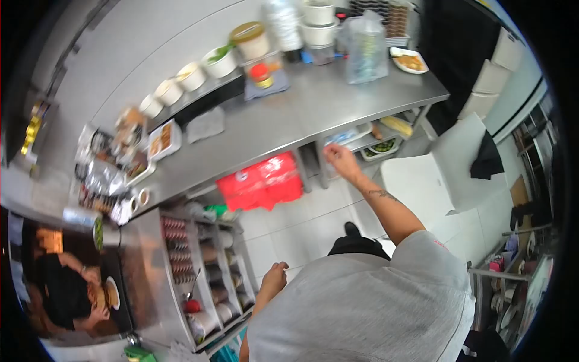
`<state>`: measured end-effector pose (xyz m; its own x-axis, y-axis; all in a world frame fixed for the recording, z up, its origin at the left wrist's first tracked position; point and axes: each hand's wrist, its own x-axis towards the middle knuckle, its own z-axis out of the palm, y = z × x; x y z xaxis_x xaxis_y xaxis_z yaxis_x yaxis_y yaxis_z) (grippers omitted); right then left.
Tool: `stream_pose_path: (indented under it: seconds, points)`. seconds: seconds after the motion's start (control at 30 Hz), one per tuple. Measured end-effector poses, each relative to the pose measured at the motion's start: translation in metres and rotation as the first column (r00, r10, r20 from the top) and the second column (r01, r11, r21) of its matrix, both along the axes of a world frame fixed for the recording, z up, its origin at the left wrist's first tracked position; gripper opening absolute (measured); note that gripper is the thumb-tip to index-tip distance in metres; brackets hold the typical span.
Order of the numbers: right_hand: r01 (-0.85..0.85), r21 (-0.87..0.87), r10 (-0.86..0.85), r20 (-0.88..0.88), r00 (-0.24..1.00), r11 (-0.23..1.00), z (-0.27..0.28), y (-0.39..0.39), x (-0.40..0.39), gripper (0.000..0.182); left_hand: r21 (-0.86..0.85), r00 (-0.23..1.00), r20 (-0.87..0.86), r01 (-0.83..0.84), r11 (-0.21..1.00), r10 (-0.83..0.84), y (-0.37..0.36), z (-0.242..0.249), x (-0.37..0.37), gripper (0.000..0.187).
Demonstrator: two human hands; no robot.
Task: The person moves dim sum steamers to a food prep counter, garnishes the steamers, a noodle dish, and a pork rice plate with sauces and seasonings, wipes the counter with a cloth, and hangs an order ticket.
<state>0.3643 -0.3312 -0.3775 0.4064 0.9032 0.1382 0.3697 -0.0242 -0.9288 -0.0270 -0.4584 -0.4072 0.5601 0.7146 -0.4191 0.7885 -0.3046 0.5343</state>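
My right hand [341, 159] reaches out at the front edge of the steel counter [265, 136], level with its lower shelf. Its fingers are curled together, slightly blurred, and I see nothing in them. My left hand [274, 277] hangs low by my side over the floor, fingers loosely curled and nothing visible in it. Beyond the right hand, the lower shelf holds a tray of green food [381, 148] and a yellow item [397, 125]. Left of that hand, a red plastic bag [262, 181] hangs under the counter.
White tubs [192, 76], a red-lidded jar [261, 75], a clear plastic bag [367, 48] and a food dish [410, 61] stand on the counter. A white chair [416, 181] is at right. At lower left are shelves [205, 265] and another person [66, 289] holding a plate.
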Motion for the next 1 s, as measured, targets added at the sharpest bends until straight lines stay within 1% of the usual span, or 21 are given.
stream_pose_path:
  seconds: [0.03, 0.07, 0.1, 0.13, 0.17, 0.2, 0.27, 0.3, 0.33, 0.37, 0.43, 0.47, 0.57, 0.6, 0.67, 0.7, 0.8, 0.87, 0.93, 0.97, 1.0]
  points:
    - [0.109, 0.005, -0.108, -0.143, 0.984, 0.994, 0.001, 0.0, 0.045, 0.019, -0.024, 0.999, -0.024, 0.035, 0.999, -0.036, 0.005, -0.003, 0.023, 0.024]
    - [0.21, -0.002, -0.202, -0.282, 0.938, 0.978, 0.01, -0.002, 0.088, 0.019, -0.027, 0.996, -0.061, 0.06, 0.998, -0.062, 0.011, -0.006, 0.046, 0.025]
    - [0.319, -0.059, -0.321, -0.297, 0.899, 0.946, 0.016, -0.002, 0.133, 0.02, -0.026, 0.996, -0.049, 0.079, 0.997, -0.08, 0.016, -0.007, 0.069, 0.025]
    - [0.382, 0.035, -0.338, -0.395, 0.854, 0.924, 0.016, -0.001, 0.175, 0.02, -0.021, 0.995, -0.04, 0.093, 0.995, -0.094, 0.024, -0.007, 0.089, 0.025]
    - [0.481, 0.032, -0.413, -0.466, 0.783, 0.876, 0.026, 0.001, 0.21, 0.021, -0.013, 0.994, -0.032, 0.106, 0.994, -0.106, 0.032, -0.005, 0.109, 0.025]
    - [0.522, 0.013, -0.453, -0.481, 0.751, 0.853, 0.023, 0.007, 0.253, 0.026, -0.009, 0.995, -0.031, 0.098, 0.995, -0.098, 0.039, -0.002, 0.129, 0.025]
    - [0.577, 0.007, -0.434, -0.65, 0.623, 0.817, 0.019, 0.019, 0.328, 0.035, 0.03, 0.994, -0.044, 0.103, 0.994, -0.102, 0.049, -0.006, 0.155, 0.025]
    - [0.583, -0.023, -0.445, -0.671, 0.593, 0.812, 0.024, 0.022, 0.355, 0.034, 0.048, 0.994, -0.048, 0.101, 0.994, -0.099, 0.053, -0.008, 0.166, 0.025]
    - [0.586, -0.053, -0.453, -0.691, 0.563, 0.809, 0.028, 0.025, 0.38, 0.033, 0.032, 0.992, -0.082, 0.102, 0.994, -0.099, 0.055, -0.009, 0.174, 0.025]
    - [0.586, -0.081, -0.459, -0.711, 0.533, 0.806, 0.033, 0.029, 0.402, 0.032, 0.012, 0.991, -0.081, 0.11, 0.994, -0.109, 0.056, -0.007, 0.181, 0.025]
    - [0.604, -0.113, -0.499, -0.691, 0.523, 0.789, 0.037, 0.035, 0.438, 0.037, -0.023, 0.988, -0.087, 0.129, 0.991, -0.13, 0.056, -0.003, 0.186, 0.026]
    - [0.614, -0.132, -0.521, -0.682, 0.514, 0.778, 0.037, 0.035, 0.448, 0.039, -0.072, 0.976, -0.156, 0.144, 0.987, -0.153, 0.058, -0.004, 0.187, 0.025]
    - [0.627, -0.196, -0.584, -0.638, 0.502, 0.754, 0.04, 0.041, 0.471, 0.041, -0.152, 0.939, -0.251, 0.204, 0.967, -0.237, 0.058, 0.0, 0.189, 0.025]
    - [0.613, -0.218, -0.592, -0.624, 0.511, 0.759, 0.043, 0.041, 0.475, 0.043, -0.162, 0.932, -0.27, 0.202, 0.966, -0.24, 0.059, -0.002, 0.19, 0.026]
    - [0.565, -0.2, -0.556, -0.6, 0.576, 0.801, 0.047, 0.04, 0.48, 0.043, -0.184, 0.922, -0.304, 0.192, 0.964, -0.241, 0.06, -0.006, 0.196, 0.028]
    - [0.535, -0.192, -0.533, -0.586, 0.61, 0.823, 0.049, 0.042, 0.482, 0.042, -0.189, 0.929, -0.284, 0.188, 0.964, -0.237, 0.058, -0.005, 0.201, 0.028]
    - [0.398, -0.283, -0.486, -0.591, 0.644, 0.872, 0.056, 0.049, 0.486, 0.041, -0.19, 0.94, -0.25, 0.188, 0.964, -0.232, 0.061, 0.002, 0.214, 0.028]
    - [0.376, -0.271, -0.456, -0.651, 0.607, 0.886, 0.05, 0.046, 0.479, 0.04, -0.179, 0.93, -0.255, 0.223, 0.958, -0.265, 0.065, 0.004, 0.222, 0.028]
    - [0.38, -0.26, -0.447, -0.688, 0.572, 0.887, 0.046, 0.034, 0.472, 0.036, -0.14, 0.94, -0.228, 0.228, 0.963, -0.256, 0.07, 0.006, 0.224, 0.023]
    - [0.389, -0.259, -0.449, -0.698, 0.558, 0.884, 0.039, 0.025, 0.468, 0.033, -0.118, 0.944, -0.21, 0.234, 0.965, -0.254, 0.074, 0.006, 0.227, 0.022]
    - [0.396, -0.255, -0.45, -0.708, 0.545, 0.882, 0.039, 0.014, 0.458, 0.03, -0.084, 0.956, -0.158, 0.236, 0.968, -0.246, 0.081, 0.002, 0.229, 0.02]
